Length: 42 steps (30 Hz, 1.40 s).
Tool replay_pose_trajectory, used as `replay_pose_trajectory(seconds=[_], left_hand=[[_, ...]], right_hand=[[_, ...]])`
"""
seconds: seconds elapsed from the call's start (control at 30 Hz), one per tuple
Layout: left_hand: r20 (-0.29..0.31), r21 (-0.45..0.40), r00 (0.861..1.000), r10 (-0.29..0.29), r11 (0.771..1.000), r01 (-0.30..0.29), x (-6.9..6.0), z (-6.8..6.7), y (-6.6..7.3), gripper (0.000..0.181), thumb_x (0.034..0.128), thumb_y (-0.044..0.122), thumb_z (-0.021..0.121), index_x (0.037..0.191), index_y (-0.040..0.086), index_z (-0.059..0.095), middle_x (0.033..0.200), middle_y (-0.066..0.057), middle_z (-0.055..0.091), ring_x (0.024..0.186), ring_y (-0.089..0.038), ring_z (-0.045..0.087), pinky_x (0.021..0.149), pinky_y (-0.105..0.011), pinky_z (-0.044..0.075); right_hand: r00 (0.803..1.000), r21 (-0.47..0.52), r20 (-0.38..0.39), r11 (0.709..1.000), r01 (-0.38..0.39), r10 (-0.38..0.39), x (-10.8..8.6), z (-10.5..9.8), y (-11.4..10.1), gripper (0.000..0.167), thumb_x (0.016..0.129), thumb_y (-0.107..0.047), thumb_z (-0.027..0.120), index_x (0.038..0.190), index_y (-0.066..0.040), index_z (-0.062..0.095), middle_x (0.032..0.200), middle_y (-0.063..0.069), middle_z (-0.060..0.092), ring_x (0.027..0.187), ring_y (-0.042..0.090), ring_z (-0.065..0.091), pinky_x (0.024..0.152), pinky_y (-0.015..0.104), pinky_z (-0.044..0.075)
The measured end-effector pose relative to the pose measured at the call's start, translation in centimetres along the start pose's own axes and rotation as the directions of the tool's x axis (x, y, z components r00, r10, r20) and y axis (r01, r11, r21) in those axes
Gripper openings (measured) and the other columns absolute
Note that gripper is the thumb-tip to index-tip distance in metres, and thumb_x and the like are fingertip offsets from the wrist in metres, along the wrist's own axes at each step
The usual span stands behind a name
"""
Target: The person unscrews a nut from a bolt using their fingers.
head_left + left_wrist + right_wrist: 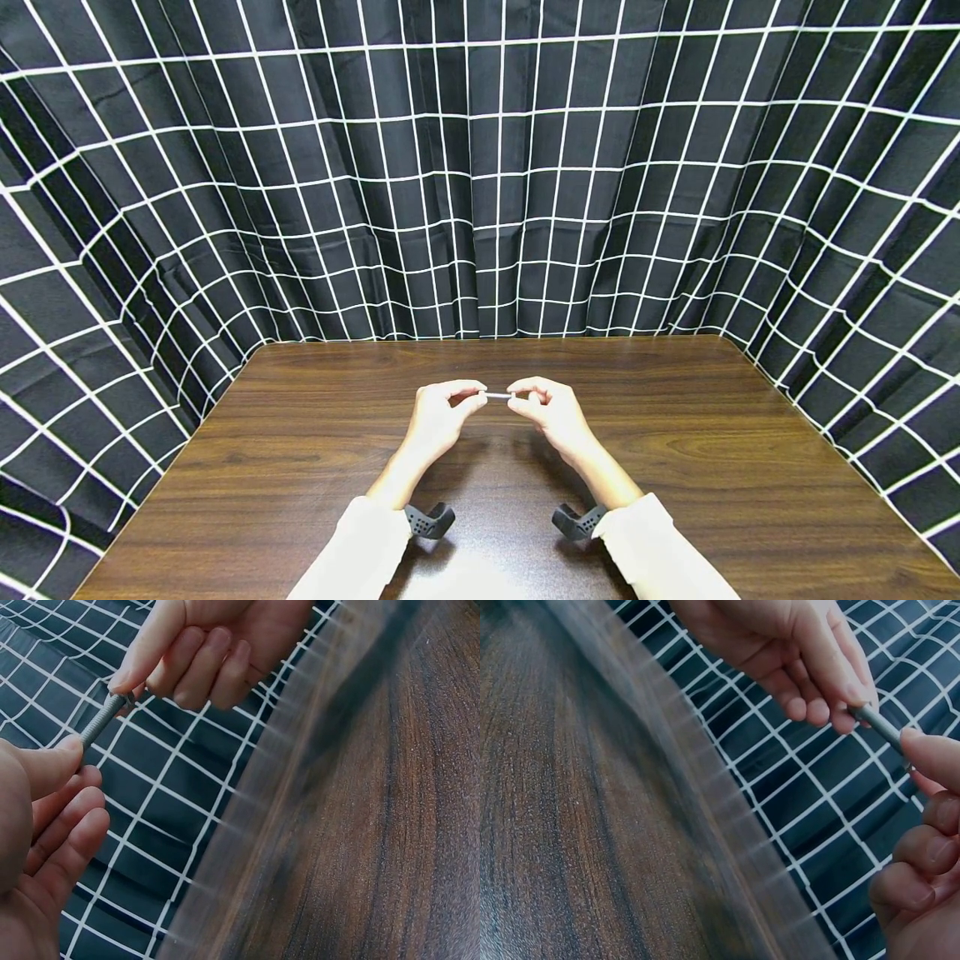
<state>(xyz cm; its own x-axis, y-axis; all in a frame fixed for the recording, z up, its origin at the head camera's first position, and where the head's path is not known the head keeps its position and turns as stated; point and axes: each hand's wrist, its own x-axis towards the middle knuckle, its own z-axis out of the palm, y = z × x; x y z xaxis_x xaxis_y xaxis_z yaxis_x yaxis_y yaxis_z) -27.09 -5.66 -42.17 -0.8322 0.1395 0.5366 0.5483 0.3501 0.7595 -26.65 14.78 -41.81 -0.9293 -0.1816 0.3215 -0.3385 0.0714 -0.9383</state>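
Above the table, a thin grey bolt (498, 396) is held level between both hands. My left hand (438, 414) pinches its left end between thumb and fingertips, and my right hand (553, 414) pinches the right end. Screw thread shows along the bolt (101, 724) in the left wrist view. A small darker piece sits at its end by the right fingertips there, partly hidden; I cannot tell whether it is a nut or the head. In the right wrist view the bare middle of the bolt (883, 729) shows between the two thumbs.
Below the hands lies a brown wood-grain table (337, 383). A black curtain with a white grid (495, 192) hangs behind the table and along both sides. Dark wrist bands (431, 522) with protruding mounts are on both wrists, by the white sleeves (356, 550).
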Motion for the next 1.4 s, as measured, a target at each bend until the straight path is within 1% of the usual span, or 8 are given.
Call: replay_pose_trajectory(seconds=[0.2, 0.5, 0.73, 0.83, 0.97, 1.03, 1.13, 1.4], left_hand=[[0.003, -0.012, 1.0, -0.006, 1.0, 0.006, 0.1, 0.0, -0.3, 0.013, 0.0838, 0.013, 0.076, 0.095, 0.007, 0.076, 0.085, 0.002, 0.073, 0.073, -0.008, 0.065, 0.065, -0.025, 0.051], [0.02, -0.008, 1.0, -0.023, 1.0, 0.024, 0.1, -0.2, -0.1, 0.012, 0.0846, 0.013, 0.075, 0.095, 0.007, 0.076, 0.084, 0.003, 0.073, 0.072, -0.008, 0.065, 0.066, -0.026, 0.052], [0.073, -0.112, 0.995, -0.064, 0.991, 0.072, 0.2, -0.3, -0.3, 0.011, 0.0879, 0.011, 0.071, 0.095, 0.003, 0.074, 0.082, -0.014, 0.071, 0.073, -0.027, 0.068, 0.065, -0.028, 0.055], [0.078, -0.164, 0.993, -0.089, 0.981, 0.101, 0.2, -0.3, -0.1, 0.01, 0.0887, 0.008, 0.069, 0.093, 0.001, 0.073, 0.08, -0.021, 0.07, 0.072, -0.034, 0.067, 0.066, -0.038, 0.057], [0.074, -0.162, 0.993, -0.092, 0.981, 0.103, 0.1, -0.3, -0.1, 0.009, 0.0885, 0.007, 0.069, 0.092, 0.0, 0.073, 0.078, -0.018, 0.069, 0.069, -0.024, 0.066, 0.067, -0.047, 0.056], [0.081, -0.148, 0.992, -0.094, 0.983, 0.105, 0.2, -0.3, -0.5, 0.01, 0.0881, 0.009, 0.07, 0.092, 0.001, 0.073, 0.078, -0.015, 0.07, 0.068, -0.019, 0.065, 0.066, -0.043, 0.056], [0.088, -0.117, 0.991, -0.097, 0.987, 0.107, 0.1, -0.3, -0.6, 0.01, 0.088, 0.01, 0.07, 0.093, 0.002, 0.074, 0.078, -0.013, 0.07, 0.07, -0.024, 0.067, 0.065, -0.036, 0.056], [0.112, -0.034, 0.991, -0.076, 0.996, 0.08, 0.0, -0.4, -1.4, 0.01, 0.0867, 0.013, 0.073, 0.092, 0.005, 0.075, 0.08, -0.015, 0.071, 0.07, -0.034, 0.067, 0.059, -0.022, 0.05]], right_hand=[[0.997, -0.072, -0.009, 0.995, 0.076, -0.077, -0.7, 0.4, -2.3, 0.022, 0.081, 0.005, 0.07, 0.102, 0.011, 0.066, 0.054, -0.006, 0.037, 0.047, 0.005, 0.029, 0.043, 0.021, 0.021], [0.992, -0.155, -0.032, 0.981, 0.118, -0.125, -1.0, 0.7, -2.9, 0.022, 0.08, 0.004, 0.072, 0.1, 0.009, 0.068, 0.055, -0.006, 0.038, 0.048, 0.003, 0.031, 0.045, 0.019, 0.023], [0.986, -0.195, -0.032, 0.968, 0.155, -0.165, -1.0, 0.8, -3.0, 0.021, 0.081, 0.005, 0.072, 0.1, 0.01, 0.067, 0.055, -0.005, 0.039, 0.048, 0.002, 0.031, 0.045, 0.019, 0.023], [0.985, -0.21, -0.035, 0.965, 0.158, -0.169, -1.0, 0.7, -3.1, 0.02, 0.081, 0.005, 0.071, 0.1, 0.01, 0.067, 0.055, -0.004, 0.038, 0.048, 0.002, 0.03, 0.045, 0.018, 0.023], [0.986, -0.219, -0.037, 0.964, 0.148, -0.16, -0.6, 0.4, -2.1, 0.02, 0.08, 0.006, 0.072, 0.099, 0.009, 0.068, 0.055, -0.002, 0.039, 0.048, 0.003, 0.031, 0.045, 0.019, 0.024], [0.988, -0.229, -0.041, 0.964, 0.137, -0.151, -0.2, 0.1, -0.9, 0.02, 0.079, 0.005, 0.073, 0.099, 0.007, 0.069, 0.055, -0.003, 0.039, 0.049, 0.003, 0.032, 0.045, 0.02, 0.024], [0.989, -0.266, -0.047, 0.957, 0.119, -0.137, 0.3, -0.2, 1.0, 0.02, 0.078, 0.001, 0.076, 0.098, 0.002, 0.071, 0.055, -0.004, 0.038, 0.048, 0.003, 0.032, 0.045, 0.021, 0.024], [0.997, -0.441, -0.008, 0.895, 0.064, -0.076, 0.3, -0.4, 1.8, 0.017, 0.077, -0.009, 0.078, 0.093, -0.008, 0.073, 0.055, -0.006, 0.038, 0.047, 0.003, 0.032, 0.045, 0.026, 0.027]])
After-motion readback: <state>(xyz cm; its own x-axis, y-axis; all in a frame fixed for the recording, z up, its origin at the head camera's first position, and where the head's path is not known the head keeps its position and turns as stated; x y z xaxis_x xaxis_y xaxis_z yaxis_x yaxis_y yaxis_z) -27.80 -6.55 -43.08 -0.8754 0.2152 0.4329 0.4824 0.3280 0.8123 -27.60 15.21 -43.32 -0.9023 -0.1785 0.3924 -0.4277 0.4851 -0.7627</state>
